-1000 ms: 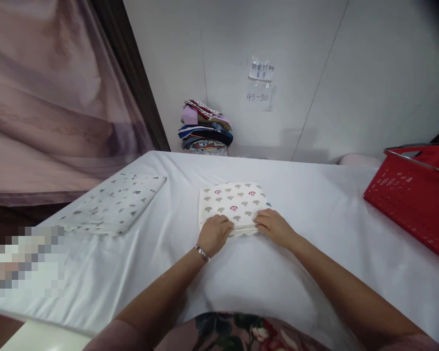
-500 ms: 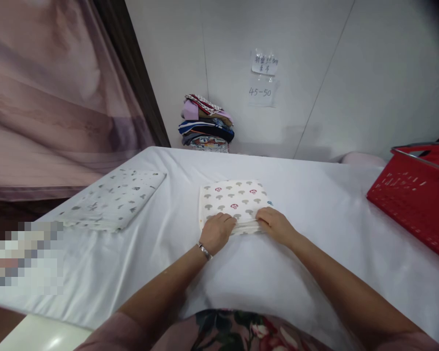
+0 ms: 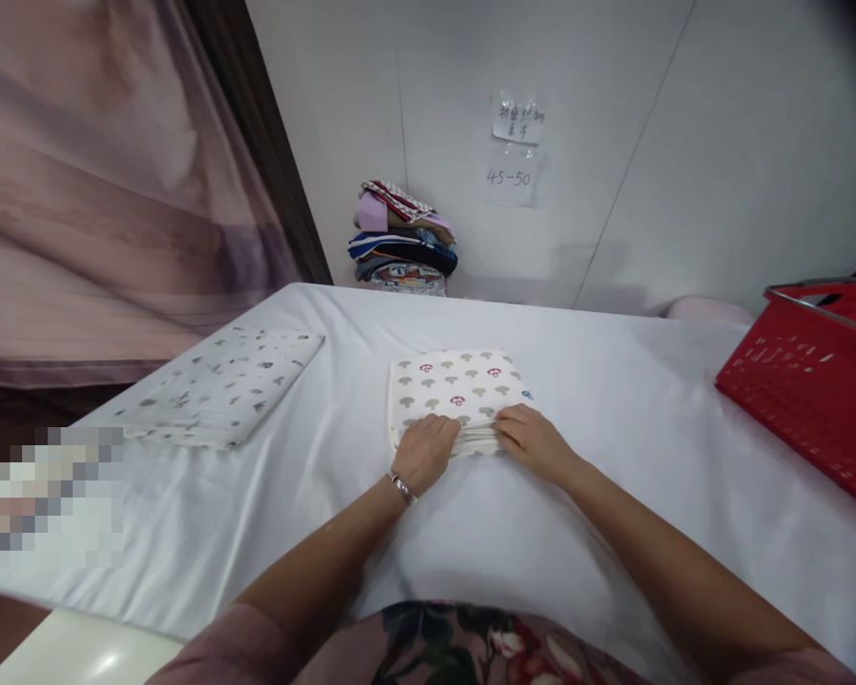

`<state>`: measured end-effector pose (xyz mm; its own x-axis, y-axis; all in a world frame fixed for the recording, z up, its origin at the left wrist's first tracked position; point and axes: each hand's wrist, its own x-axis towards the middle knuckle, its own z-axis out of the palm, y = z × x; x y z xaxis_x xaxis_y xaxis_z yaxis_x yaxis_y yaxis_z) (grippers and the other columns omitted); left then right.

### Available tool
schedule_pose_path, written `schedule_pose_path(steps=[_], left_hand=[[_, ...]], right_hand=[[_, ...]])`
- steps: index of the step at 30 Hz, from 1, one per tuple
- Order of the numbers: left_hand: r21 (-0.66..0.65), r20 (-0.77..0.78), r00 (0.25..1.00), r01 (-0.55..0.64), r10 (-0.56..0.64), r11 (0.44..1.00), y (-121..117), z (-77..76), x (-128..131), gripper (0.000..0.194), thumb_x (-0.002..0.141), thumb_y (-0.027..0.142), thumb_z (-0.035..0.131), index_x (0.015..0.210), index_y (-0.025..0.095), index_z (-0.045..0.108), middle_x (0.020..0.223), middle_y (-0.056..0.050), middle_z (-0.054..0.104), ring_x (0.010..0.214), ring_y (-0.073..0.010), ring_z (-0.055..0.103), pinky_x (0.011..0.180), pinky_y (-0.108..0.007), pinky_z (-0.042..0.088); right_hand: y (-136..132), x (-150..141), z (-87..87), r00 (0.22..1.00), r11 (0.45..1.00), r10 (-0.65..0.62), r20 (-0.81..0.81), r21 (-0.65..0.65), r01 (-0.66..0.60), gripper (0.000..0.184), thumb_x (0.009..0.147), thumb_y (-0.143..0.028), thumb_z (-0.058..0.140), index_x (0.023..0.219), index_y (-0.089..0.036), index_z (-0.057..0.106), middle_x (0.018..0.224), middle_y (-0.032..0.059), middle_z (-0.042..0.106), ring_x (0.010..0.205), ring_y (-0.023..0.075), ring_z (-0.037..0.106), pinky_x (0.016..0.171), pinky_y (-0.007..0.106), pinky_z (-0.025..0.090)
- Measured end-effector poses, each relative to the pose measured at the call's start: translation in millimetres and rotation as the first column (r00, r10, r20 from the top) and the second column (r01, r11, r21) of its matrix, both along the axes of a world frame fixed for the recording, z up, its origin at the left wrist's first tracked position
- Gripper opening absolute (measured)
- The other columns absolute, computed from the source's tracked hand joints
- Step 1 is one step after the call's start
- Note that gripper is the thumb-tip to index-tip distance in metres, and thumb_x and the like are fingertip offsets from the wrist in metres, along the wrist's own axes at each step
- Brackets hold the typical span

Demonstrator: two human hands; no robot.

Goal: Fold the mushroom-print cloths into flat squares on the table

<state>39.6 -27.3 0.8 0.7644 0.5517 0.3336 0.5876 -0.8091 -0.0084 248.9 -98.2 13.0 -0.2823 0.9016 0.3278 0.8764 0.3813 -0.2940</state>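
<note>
A folded white cloth (image 3: 453,381) with grey, red and blue mushroom prints lies flat in the middle of the white-covered table (image 3: 371,323). At its near left edge, my left hand (image 3: 426,452) has its fingers closed on the layered fold. My right hand (image 3: 535,440) pinches the same near edge farther right, thumb and fingers around the layers. Stacked folds of the cloth show between the two hands. Both thumbs are mostly hidden.
Another folded white cloth (image 3: 221,390) with small grey prints lies on the left of the table. A red basket (image 3: 806,381) with a metal handle stands at the right. Behind the table is a stack of folded fabrics (image 3: 403,238) by the wall, which bears paper signs (image 3: 514,176).
My right hand has shifted slightly left along the near edge of the mushroom-print cloth. My left hand stays almost in place, and the cloth lies where it was.
</note>
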Motion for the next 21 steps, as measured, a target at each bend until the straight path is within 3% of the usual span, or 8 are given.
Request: schedule_pose_path(steps=[4,12,21], left_hand=[[-0.007,-0.003,1.000,0.025,-0.025,1.000,-1.0,1.1,-0.3,0.018,0.084,0.009,0.039,0.087,0.019,0.054,0.082,-0.003,0.057,0.077,-0.0171,0.050,0.068,-0.030,0.038],[0.016,0.061,0.997,0.054,-0.055,0.998,-3.1,-2.2,-1.8,0.021,0.083,0.011,0.042,0.095,0.022,0.055,0.111,-0.002,0.054,0.088,-0.0176,0.051,0.073,-0.031,0.041],[-0.016,0.143,0.989,0.048,-0.045,0.999,-3.3,-0.1,2.4,0.014,0.087,0.022,0.042,0.093,0.021,0.055,0.105,-0.004,0.057,0.086,-0.0169,0.052,0.074,-0.032,0.042]], right_hand=[[2.0,-1.3,-1.4,1.000,1.000,-0.017,0.027,0.002,0.017,0.021,0.086,-0.020,0.042,0.092,-0.020,0.062,0.095,0.0066,0.060,0.088,0.0192,0.051,0.076,0.033,0.041],[4.2,-4.1,1.3,0.998,0.999,-0.041,0.047,-0.017,0.042,0.021,0.085,-0.011,0.040,0.083,-0.018,0.059,0.092,0.0061,0.060,0.087,0.0171,0.051,0.074,0.030,0.041],[2.8,-2.6,0.0,0.997,0.999,-0.039,0.067,-0.006,0.040,0.019,0.085,-0.011,0.039,0.082,-0.018,0.057,0.092,0.0056,0.059,0.084,0.0168,0.050,0.072,0.030,0.039]])
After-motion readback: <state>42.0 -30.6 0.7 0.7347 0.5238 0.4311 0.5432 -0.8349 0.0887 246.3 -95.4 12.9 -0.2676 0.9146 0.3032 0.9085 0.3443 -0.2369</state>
